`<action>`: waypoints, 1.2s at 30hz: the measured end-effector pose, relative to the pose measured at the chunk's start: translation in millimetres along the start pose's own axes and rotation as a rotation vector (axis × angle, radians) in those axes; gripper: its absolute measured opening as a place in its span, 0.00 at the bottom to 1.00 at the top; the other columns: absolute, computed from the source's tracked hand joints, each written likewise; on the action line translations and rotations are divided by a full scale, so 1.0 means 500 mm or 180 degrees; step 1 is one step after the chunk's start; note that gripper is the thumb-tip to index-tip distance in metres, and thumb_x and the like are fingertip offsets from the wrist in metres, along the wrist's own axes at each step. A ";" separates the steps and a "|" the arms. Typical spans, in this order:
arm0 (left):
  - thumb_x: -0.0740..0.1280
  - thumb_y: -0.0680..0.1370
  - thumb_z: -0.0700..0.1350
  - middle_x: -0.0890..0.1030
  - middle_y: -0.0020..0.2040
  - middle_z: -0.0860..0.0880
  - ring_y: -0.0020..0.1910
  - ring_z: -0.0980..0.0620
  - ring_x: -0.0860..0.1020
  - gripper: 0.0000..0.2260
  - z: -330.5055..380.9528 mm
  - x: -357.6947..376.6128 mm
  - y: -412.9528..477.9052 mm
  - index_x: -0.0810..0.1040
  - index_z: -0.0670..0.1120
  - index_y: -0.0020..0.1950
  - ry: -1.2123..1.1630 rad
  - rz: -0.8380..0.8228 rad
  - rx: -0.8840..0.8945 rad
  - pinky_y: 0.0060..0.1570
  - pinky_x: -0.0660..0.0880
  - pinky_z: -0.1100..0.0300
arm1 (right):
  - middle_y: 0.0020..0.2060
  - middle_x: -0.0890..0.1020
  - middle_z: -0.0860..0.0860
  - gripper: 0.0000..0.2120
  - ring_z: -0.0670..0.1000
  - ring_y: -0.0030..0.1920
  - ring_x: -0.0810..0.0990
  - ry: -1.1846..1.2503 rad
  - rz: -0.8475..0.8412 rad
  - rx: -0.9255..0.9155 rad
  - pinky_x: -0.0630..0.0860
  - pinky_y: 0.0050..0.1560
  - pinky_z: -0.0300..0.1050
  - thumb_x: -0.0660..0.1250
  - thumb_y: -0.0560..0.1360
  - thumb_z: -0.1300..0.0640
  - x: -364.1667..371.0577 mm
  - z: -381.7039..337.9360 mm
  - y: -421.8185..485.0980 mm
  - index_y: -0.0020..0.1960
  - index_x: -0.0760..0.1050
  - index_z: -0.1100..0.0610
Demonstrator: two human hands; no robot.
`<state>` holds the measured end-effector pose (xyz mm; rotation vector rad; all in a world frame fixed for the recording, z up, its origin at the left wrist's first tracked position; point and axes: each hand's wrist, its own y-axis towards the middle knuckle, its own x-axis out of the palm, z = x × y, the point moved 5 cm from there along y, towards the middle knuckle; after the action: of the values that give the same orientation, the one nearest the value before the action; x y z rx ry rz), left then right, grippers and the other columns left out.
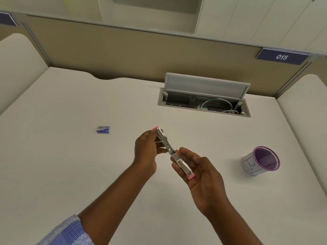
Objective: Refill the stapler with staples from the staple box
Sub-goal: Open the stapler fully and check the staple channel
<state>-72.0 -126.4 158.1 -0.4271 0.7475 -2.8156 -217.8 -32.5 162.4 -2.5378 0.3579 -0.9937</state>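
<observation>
Stapler (172, 152) in hands, staple box (103, 129) apart

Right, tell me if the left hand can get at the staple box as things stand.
Probably not yet: the left hand is gripping the opened stapler. The desk between it and the staple box looks bare, so only that grip is stopping it.

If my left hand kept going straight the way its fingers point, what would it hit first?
The left hand points up and right, so past the stapler it holds it would probably meet the open cable box in the desk, though depth is unclear.
</observation>
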 end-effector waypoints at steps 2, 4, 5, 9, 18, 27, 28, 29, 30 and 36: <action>0.65 0.82 0.47 0.86 0.36 0.47 0.36 0.49 0.84 0.12 0.004 0.006 -0.001 0.85 0.46 0.45 0.0169 -0.0059 0.0035 0.34 0.81 0.58 | 0.60 0.84 0.66 0.17 0.67 0.58 0.85 -0.0079 -0.0212 0.0292 0.85 0.51 0.50 0.57 0.82 0.64 0.006 0.012 -0.006 0.65 0.77 0.67; 0.64 0.82 0.47 0.87 0.36 0.49 0.38 0.48 0.84 0.12 0.005 0.015 -0.005 0.85 0.47 0.45 0.0374 -0.0132 0.0071 0.36 0.81 0.58 | 0.60 0.84 0.63 0.17 0.63 0.54 0.87 -0.0396 -0.0361 0.0423 0.84 0.46 0.47 0.57 0.83 0.60 0.015 0.020 -0.010 0.67 0.78 0.62; 0.64 0.82 0.46 0.87 0.37 0.49 0.39 0.48 0.85 0.12 0.005 0.018 -0.007 0.85 0.48 0.45 0.0465 -0.0169 0.0096 0.37 0.81 0.58 | 0.59 0.85 0.62 0.17 0.61 0.51 0.87 -0.0561 -0.0352 0.0446 0.84 0.43 0.47 0.58 0.83 0.57 0.018 0.022 -0.011 0.66 0.79 0.59; 0.58 0.85 0.49 0.88 0.43 0.46 0.42 0.47 0.86 0.16 0.008 0.035 -0.020 0.84 0.46 0.53 0.0596 -0.0407 0.0106 0.41 0.82 0.58 | 0.52 0.87 0.60 0.14 0.56 0.39 0.85 -0.0784 -0.0209 0.0461 0.79 0.33 0.44 0.59 0.85 0.55 0.019 0.027 -0.011 0.65 0.80 0.55; 0.60 0.84 0.51 0.88 0.47 0.45 0.45 0.46 0.87 0.15 0.002 0.058 -0.039 0.82 0.44 0.58 0.0628 -0.0753 0.0200 0.49 0.83 0.54 | 0.43 0.87 0.55 0.13 0.53 0.34 0.84 -0.1297 -0.0123 0.0220 0.77 0.30 0.42 0.55 0.87 0.55 0.030 0.021 -0.017 0.65 0.75 0.57; 0.61 0.82 0.46 0.88 0.41 0.47 0.41 0.46 0.87 0.12 -0.002 0.063 -0.046 0.83 0.44 0.55 0.0575 -0.0804 0.0127 0.48 0.84 0.51 | 0.44 0.88 0.52 0.10 0.51 0.33 0.83 -0.2034 0.0012 -0.0031 0.74 0.30 0.42 0.56 0.86 0.51 0.032 0.017 -0.013 0.60 0.74 0.51; 0.61 0.82 0.46 0.88 0.41 0.47 0.41 0.46 0.87 0.12 -0.001 0.063 -0.047 0.83 0.45 0.54 0.0575 -0.0809 0.0100 0.48 0.84 0.51 | 0.44 0.88 0.50 0.10 0.50 0.32 0.82 -0.2152 0.0058 -0.0093 0.73 0.29 0.41 0.56 0.86 0.51 0.032 0.015 -0.013 0.60 0.74 0.50; 0.61 0.82 0.46 0.88 0.41 0.47 0.42 0.46 0.87 0.12 0.000 0.064 -0.049 0.83 0.45 0.54 0.0573 -0.0815 0.0086 0.48 0.84 0.52 | 0.44 0.88 0.49 0.09 0.48 0.30 0.82 -0.2270 0.0104 -0.0165 0.72 0.27 0.39 0.56 0.86 0.51 0.031 0.013 -0.013 0.59 0.74 0.49; 0.60 0.82 0.46 0.88 0.41 0.47 0.42 0.46 0.87 0.12 0.001 0.065 -0.050 0.83 0.45 0.54 0.0573 -0.0815 0.0083 0.48 0.83 0.52 | 0.44 0.88 0.48 0.08 0.47 0.29 0.81 -0.2371 0.0147 -0.0246 0.72 0.26 0.37 0.56 0.86 0.51 0.031 0.012 -0.014 0.59 0.74 0.49; 0.60 0.77 0.50 0.88 0.43 0.46 0.44 0.45 0.86 0.15 -0.002 0.074 -0.060 0.84 0.47 0.53 0.0544 -0.0819 0.0037 0.56 0.81 0.45 | 0.42 0.88 0.46 0.05 0.52 0.31 0.86 -0.2707 0.0310 -0.0622 0.72 0.23 0.34 0.58 0.85 0.53 0.034 0.012 -0.020 0.56 0.73 0.48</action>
<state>-110.4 -109.6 180.8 -0.3025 0.7571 -3.1275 -200.5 -28.4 172.9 -2.7939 0.3185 0.2089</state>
